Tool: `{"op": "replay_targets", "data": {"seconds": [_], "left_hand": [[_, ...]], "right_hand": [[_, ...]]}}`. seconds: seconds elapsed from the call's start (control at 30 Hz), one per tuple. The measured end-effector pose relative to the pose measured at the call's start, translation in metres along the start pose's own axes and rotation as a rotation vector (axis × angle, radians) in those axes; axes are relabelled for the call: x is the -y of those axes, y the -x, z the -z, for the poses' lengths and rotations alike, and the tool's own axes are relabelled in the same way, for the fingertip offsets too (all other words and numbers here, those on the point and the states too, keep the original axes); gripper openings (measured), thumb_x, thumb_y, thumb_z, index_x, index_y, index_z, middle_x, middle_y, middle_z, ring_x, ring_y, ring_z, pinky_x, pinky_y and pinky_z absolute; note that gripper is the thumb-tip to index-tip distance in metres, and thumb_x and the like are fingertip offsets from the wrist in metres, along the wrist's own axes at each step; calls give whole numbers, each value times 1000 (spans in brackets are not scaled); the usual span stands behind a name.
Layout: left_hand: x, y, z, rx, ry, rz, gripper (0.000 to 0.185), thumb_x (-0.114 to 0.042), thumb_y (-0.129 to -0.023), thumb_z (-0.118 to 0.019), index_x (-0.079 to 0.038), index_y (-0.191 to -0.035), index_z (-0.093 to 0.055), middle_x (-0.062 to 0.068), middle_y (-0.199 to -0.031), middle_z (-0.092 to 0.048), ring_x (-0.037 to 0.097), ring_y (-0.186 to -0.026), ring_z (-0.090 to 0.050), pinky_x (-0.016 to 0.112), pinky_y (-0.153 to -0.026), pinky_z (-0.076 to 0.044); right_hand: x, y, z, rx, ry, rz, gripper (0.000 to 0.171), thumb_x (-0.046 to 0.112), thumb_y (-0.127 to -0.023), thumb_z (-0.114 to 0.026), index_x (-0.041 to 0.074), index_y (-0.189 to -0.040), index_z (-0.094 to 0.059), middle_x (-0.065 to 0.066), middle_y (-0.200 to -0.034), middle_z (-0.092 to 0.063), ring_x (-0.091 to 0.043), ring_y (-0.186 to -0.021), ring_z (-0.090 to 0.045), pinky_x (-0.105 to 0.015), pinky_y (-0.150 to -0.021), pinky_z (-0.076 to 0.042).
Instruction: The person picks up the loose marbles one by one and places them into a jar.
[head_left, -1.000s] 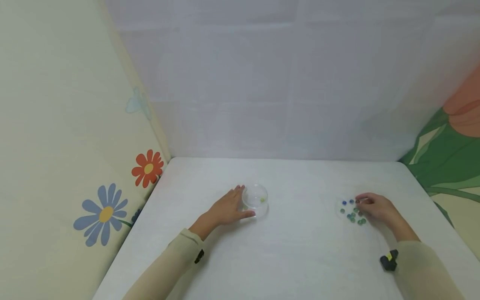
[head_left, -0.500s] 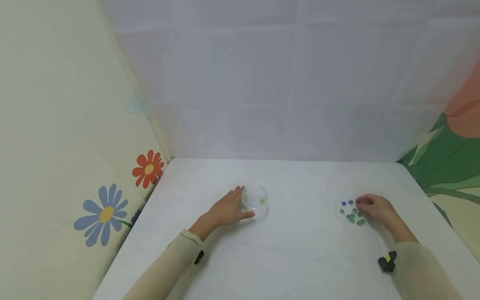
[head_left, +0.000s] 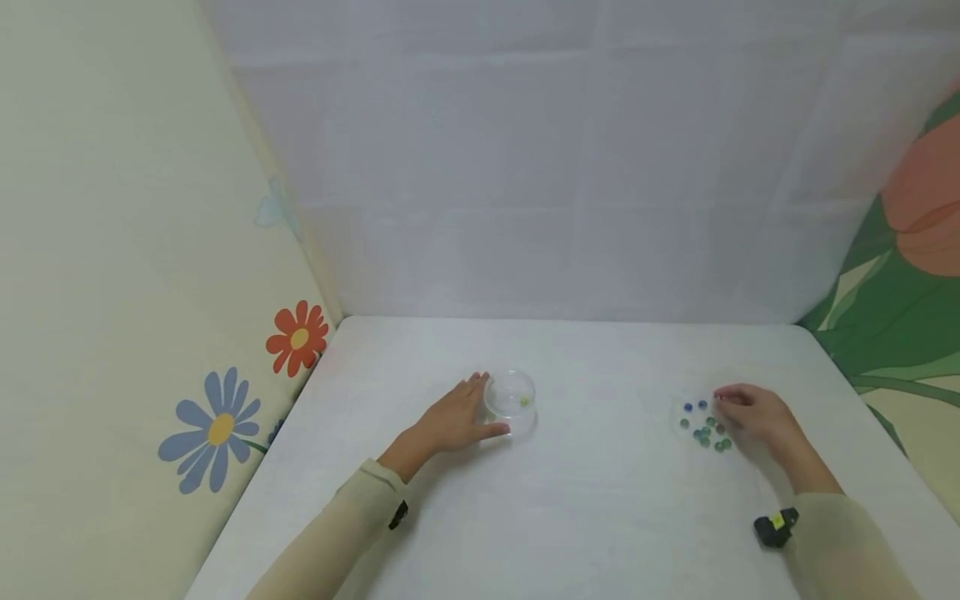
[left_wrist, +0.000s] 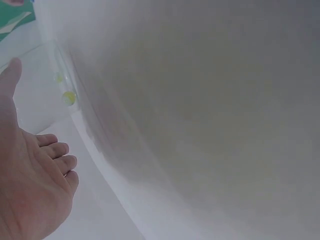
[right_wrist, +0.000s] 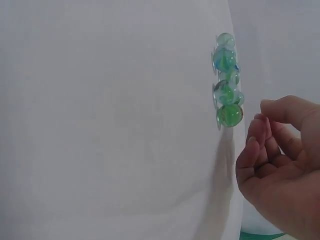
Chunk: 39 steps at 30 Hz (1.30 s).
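My left hand (head_left: 453,417) rests at the left side of a clear, round cup (head_left: 510,383), thumb and fingers spread about it. A yellow-green marble (left_wrist: 69,98) lies inside the cup, low by its base in the left wrist view. On the right, several green and blue marbles (head_left: 705,431) sit close together on what looks like a clear, shallow dish (head_left: 677,417). My right hand (head_left: 757,414) is at their right edge, thumb and forefinger pinching a small dark marble (head_left: 719,398), mostly hidden by the fingertips. The right wrist view shows the green marbles (right_wrist: 230,115) just beyond these fingertips.
Both hands work over a white table (head_left: 577,500). A white sheet (head_left: 465,167) hangs behind its far edge. Flower-patterned walls (head_left: 221,429) flank it left and right. A small black device (head_left: 776,529) sits at the right wrist.
My right hand has lifted slightly, and the dark marble at its fingertips has risen with it. The left hand and the cup have stayed in place.
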<state>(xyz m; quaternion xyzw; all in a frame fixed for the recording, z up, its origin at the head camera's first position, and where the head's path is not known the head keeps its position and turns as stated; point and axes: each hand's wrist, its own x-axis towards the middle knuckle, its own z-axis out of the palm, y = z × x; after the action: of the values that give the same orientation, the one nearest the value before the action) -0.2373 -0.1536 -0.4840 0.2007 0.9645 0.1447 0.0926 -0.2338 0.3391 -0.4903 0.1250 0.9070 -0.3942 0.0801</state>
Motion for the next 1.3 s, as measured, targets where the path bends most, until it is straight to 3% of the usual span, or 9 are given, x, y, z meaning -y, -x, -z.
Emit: {"op": "replay_targets", "data": {"seconds": [0.5,0.77,1.03,1.3], "left_hand": [[1,0,-1,-1,-19,-14,107,-73,-91,-54,0,-161,-17,15,-168,-18,29,-156,-16,42,-127,-17],[2,-2,-3,1,-9,-12,108,-75,-90,-53,-2,-161,-17,13,-168,-18,28,-156,-16,42,-127,-18],[0,-1,-2,7,-5,0,107,-73,-91,-55,-2,-162,-16,14,-169,-17,30,-156,-16,43,-127,-18],[1,-2,-2,4,-15,-8,106,-72,-92,-55,-2,-161,-16,14,-168,-17,31,-155,-16,44,-127,-19]], "right_hand": [[18,23,-14,-10,-60,134,54,42,-104,-55,1,-140,-53,-26,-136,-56,-42,-123,-53,-57,-101,-48],[27,31,-21,-18,-59,152,47,36,-104,-57,2,-137,-56,-21,-126,-60,-35,-115,-57,-43,-89,-52],[34,37,-26,-14,-72,196,43,33,-102,-62,3,-133,-58,-17,-121,-64,-31,-110,-59,-33,-85,-51],[44,44,-32,-2,-120,268,39,27,-100,-66,1,-130,-60,-14,-116,-65,-12,-96,-59,-18,-75,-53]]}}
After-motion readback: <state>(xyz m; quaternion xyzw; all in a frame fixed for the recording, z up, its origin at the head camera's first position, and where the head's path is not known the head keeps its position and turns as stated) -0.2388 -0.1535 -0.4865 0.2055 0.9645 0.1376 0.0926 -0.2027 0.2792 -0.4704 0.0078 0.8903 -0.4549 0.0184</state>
